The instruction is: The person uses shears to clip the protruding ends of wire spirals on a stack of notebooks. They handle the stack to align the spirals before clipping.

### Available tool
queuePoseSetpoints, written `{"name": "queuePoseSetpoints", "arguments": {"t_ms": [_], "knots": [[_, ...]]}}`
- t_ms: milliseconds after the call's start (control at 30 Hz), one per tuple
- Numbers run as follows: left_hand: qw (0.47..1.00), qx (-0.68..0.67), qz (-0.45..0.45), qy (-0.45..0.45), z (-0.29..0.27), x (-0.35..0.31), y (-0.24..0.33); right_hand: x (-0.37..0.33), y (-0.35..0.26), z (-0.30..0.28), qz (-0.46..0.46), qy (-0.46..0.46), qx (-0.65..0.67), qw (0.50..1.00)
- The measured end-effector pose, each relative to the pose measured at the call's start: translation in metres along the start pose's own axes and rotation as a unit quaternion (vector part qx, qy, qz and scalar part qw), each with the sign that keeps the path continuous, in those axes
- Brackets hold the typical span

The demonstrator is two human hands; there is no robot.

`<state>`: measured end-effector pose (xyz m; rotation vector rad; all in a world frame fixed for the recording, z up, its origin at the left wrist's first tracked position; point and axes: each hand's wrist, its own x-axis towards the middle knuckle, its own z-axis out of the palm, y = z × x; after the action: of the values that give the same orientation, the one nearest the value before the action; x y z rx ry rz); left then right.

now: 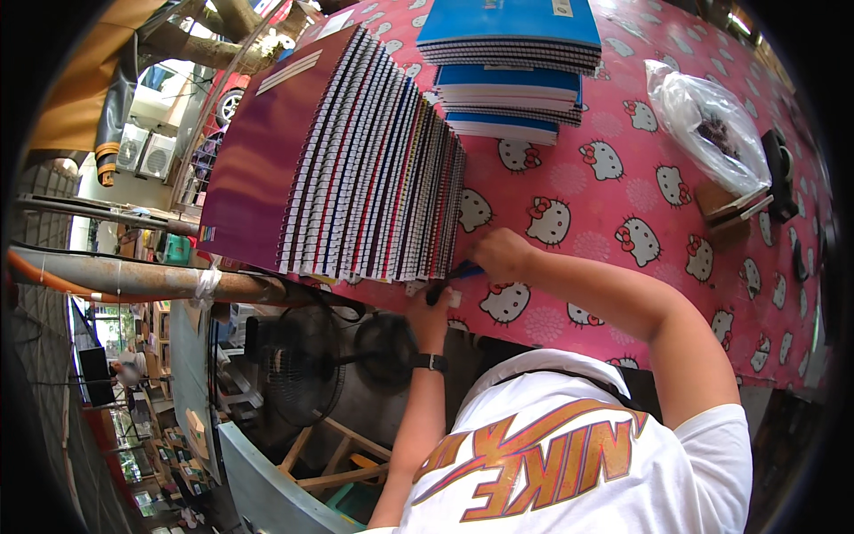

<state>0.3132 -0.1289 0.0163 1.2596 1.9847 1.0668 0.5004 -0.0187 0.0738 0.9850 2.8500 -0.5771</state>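
Note:
At the near edge of the table, my left hand (428, 319) is closed around a small dark object (436, 291), too small to name. My right hand (502, 254) sits just right of it, its fingers bent down onto a slim blue item (468, 270) whose kind I cannot make out. Both hands are at the near right corner of a long row of spiral-bound notebooks (374, 169), standing on edge with their wire spines up and a purple cover facing left. A black watch (430, 361) is on my left wrist.
Blue-covered notebooks (509, 40) lie in stacks farther back on the pink cat-patterned tablecloth (614, 294). To the right are a clear plastic bag (703, 125) and a black tape dispenser-like object (780, 173). A rusty pipe (151, 274) and a black fan (302, 360) stand left of me.

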Motion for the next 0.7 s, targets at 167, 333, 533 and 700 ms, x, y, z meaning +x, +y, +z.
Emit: {"name": "queuePoseSetpoints", "arguments": {"t_ms": [167,333,533,700], "knots": [[0.999,-0.023,-0.022,-0.021,0.0,-0.001,0.006,-0.012,0.004,0.002,0.03,0.085,-0.071,0.993],[0.999,-0.038,-0.001,-0.003,0.001,0.0,-0.002,-0.002,-0.006,0.008,0.014,0.1,-0.112,0.989],[0.997,0.053,0.053,0.0,0.004,0.002,-0.001,0.003,0.002,0.018,-0.01,0.103,-0.077,0.992],[0.991,0.056,0.123,0.021,0.0,0.005,-0.006,0.002,-0.002,0.012,-0.024,0.081,-0.044,0.995]]}}
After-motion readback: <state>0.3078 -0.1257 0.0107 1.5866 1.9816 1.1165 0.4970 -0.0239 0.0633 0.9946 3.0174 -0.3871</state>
